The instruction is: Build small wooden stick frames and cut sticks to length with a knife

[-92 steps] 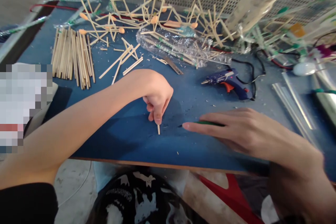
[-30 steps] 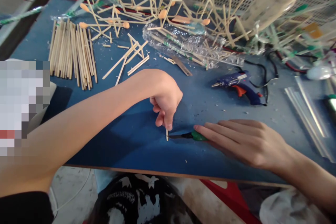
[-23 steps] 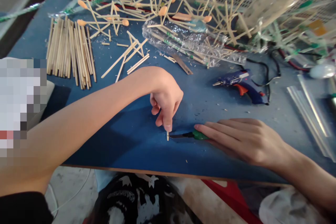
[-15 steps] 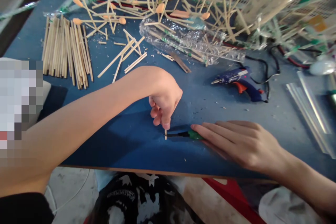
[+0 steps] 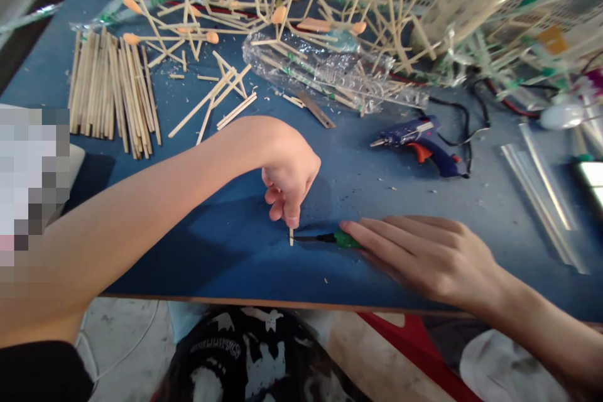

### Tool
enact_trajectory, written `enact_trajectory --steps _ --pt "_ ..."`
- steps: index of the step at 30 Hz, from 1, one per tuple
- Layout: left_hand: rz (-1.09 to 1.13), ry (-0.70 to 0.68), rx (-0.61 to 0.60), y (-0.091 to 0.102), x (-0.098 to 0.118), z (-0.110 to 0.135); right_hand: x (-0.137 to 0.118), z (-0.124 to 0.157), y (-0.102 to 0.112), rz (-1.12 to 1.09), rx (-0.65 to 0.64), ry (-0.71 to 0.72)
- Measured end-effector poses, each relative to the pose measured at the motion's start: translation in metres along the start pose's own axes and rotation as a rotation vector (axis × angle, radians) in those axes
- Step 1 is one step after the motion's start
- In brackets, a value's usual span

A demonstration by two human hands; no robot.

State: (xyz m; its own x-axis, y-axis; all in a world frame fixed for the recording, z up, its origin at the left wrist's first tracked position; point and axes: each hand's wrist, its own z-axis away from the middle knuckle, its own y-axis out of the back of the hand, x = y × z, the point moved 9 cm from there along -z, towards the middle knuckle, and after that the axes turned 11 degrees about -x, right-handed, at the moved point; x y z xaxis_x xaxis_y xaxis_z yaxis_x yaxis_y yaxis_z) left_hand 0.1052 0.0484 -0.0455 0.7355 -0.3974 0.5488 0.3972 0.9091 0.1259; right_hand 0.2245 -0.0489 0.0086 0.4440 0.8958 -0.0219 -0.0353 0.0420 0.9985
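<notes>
Between thumb and fingers, my left hand (image 5: 292,182) pinches a short wooden stick (image 5: 291,237), pressing it against the blue tabletop (image 5: 226,264). My right hand (image 5: 424,254) is closed around the green handle of a knife (image 5: 346,239), its palm facing down. The thin dark blade points left and touches the stick just below my left fingertips. Part of the handle is hidden under my right fingers. Farther back lie joined wooden sticks (image 5: 221,91) and a loose metal blade (image 5: 316,109).
A blue glue gun (image 5: 419,141) with an orange trigger lies behind my right hand. Clear glue sticks (image 5: 541,201) are at the right, a row of wooden sticks (image 5: 110,88) at the left. Stick frames (image 5: 277,12) and a plastic wrapper (image 5: 325,69) fill the back.
The whole view has shifted slightly, so everything appears a little farther left. Both hands keep their grips, and the blade still rests at the stick.
</notes>
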Motion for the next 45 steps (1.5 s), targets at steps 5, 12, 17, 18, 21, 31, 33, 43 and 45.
enact_trajectory --steps 5,12,17,18,21,31,33,43,45 --pt "0.043 0.023 0.011 0.0 -0.002 0.001 0.001 -0.005 0.001 0.01 -0.021 -0.017" --pt "0.046 0.052 0.04 0.0 -0.002 0.004 0.002 -0.006 0.003 0.005 -0.021 0.003" --pt "0.039 0.055 0.049 0.001 -0.001 0.004 0.006 -0.004 0.003 0.003 -0.028 -0.006" --pt "0.03 0.053 0.049 0.001 -0.001 0.004 0.006 -0.005 0.004 0.007 -0.027 -0.005" --pt "0.022 0.043 0.045 0.001 0.0 0.003 0.004 -0.011 0.007 -0.003 -0.04 0.006" --pt "0.115 0.079 0.109 0.004 -0.004 0.007 0.006 -0.018 0.013 -0.051 -0.023 0.006" --pt "0.087 0.068 0.11 0.003 -0.001 0.008 0.003 -0.017 0.014 -0.026 -0.024 0.01" --pt "-0.136 0.105 0.1 0.005 0.004 0.005 -0.005 -0.015 0.017 0.098 -0.029 0.032" --pt "-0.144 0.097 0.116 0.007 0.004 0.005 -0.004 -0.013 0.016 0.08 -0.033 0.025"
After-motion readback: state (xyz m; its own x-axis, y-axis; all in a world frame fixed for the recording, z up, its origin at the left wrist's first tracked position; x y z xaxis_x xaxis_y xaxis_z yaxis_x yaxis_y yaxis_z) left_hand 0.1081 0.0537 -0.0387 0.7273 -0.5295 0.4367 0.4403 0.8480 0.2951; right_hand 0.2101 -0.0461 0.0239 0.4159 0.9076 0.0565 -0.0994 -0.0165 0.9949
